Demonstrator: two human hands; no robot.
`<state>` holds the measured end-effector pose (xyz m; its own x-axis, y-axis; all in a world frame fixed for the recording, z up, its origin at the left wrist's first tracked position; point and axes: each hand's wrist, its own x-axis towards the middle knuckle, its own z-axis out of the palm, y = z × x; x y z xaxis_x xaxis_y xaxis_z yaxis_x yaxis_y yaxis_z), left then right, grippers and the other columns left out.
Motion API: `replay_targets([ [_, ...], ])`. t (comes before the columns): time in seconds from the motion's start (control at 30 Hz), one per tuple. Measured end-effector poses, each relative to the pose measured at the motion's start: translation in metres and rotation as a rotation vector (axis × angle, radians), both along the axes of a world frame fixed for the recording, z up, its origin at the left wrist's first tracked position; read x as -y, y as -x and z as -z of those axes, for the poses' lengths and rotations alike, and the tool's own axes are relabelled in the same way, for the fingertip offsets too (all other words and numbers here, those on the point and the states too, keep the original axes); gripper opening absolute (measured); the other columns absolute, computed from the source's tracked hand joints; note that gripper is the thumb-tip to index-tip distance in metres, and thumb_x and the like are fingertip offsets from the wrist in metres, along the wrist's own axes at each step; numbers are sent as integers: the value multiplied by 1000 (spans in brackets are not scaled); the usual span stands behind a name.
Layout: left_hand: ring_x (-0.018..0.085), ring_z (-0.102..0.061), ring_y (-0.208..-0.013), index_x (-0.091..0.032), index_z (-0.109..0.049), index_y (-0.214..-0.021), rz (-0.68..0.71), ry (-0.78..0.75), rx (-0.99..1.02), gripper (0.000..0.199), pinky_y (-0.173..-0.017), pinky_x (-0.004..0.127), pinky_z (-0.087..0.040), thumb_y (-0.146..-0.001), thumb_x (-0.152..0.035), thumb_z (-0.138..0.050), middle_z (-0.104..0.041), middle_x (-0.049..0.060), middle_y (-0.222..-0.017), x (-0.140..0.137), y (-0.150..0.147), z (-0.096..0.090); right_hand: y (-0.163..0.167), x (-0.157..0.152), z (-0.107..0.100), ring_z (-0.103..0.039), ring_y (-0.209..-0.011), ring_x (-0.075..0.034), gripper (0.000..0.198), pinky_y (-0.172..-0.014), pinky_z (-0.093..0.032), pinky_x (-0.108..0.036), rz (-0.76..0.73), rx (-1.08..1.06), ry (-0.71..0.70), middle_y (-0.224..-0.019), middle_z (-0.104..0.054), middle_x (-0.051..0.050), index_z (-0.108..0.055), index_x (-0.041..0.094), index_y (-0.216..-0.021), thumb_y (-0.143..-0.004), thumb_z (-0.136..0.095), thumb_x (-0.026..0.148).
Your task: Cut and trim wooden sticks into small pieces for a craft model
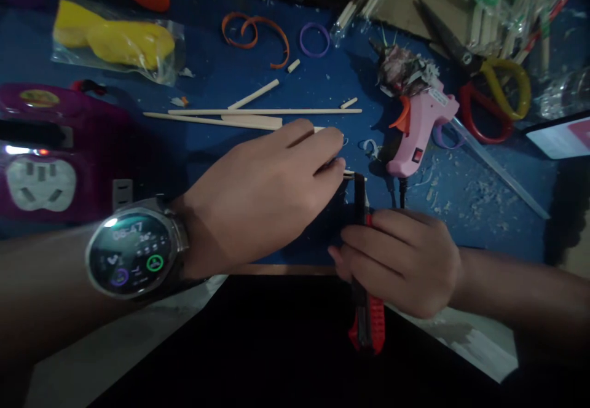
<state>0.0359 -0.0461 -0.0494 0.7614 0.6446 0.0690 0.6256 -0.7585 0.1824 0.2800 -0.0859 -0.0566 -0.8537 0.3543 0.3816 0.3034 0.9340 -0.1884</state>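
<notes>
Shavings (429, 196) litter the blue tabletop (318, 82) (dimly lit) near the red cutter (375, 322)

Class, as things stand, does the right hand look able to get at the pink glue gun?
Probably yes, though the right hand would likely have to put down the red cutter first. The pink glue gun lies just beyond, with only its black cord visible between them.

A round, silver-rimmed watch (136, 251) with a lit display circles the left wrist (196, 236).
</notes>
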Motion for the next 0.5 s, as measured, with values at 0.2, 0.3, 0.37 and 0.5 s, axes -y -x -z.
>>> replay_targets([
  [0.2,26,-70,-111,-15,-76,-112,-7,73,58,43,-90,41,-62,-113,-16,-32,-68,9,-110,1,-3,0,-1,-2,1,-58,-75,-16,18,-61,-47,-32,1,-4,-24,-86,-76,-2,-69,19,-83,-93,-82,15],
  [0.3,26,-67,-106,-14,-75,-114,43,78,4,37,-88,42,-59,-111,-12,-38,-68,10,-109,0,-3,0,-2,-2,2,-59,-77,-16,17,-64,-49,-32,-4,11,6,-89,-77,-3,-68,18,-85,-96,-81,16],
  [0.37,27,-65,-107,-14,-74,-116,41,75,-27,37,-90,42,-58,-112,-12,-37,-68,10,-111,0,-2,0,-3,-2,1,-61,-80,-17,14,-68,-52,-32,-21,41,53,-93,-77,-4,-69,17,-89,-99,-79,17],
  [0.5,26,-62,-109,-15,-73,-114,17,70,-20,33,-94,41,-54,-112,-15,-40,-68,9,-111,0,-3,4,-5,-4,-9,-66,-91,-20,7,-83,-58,-35,-42,91,232,-103,-79,-7,-71,16,-99,-105,-68,14],
])
